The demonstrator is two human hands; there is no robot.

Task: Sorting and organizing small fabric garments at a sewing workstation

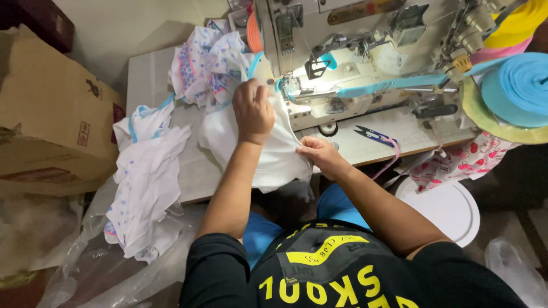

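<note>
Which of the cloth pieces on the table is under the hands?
The plain white piece by the sewing machine: both hands grip it. The other heaps lie untouched farther left.

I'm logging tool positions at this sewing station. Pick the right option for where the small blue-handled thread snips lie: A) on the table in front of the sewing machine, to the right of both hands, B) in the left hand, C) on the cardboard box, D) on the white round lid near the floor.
A: the thread snips lie flat on the table below the sewing machine, right of the right hand and untouched.
</note>
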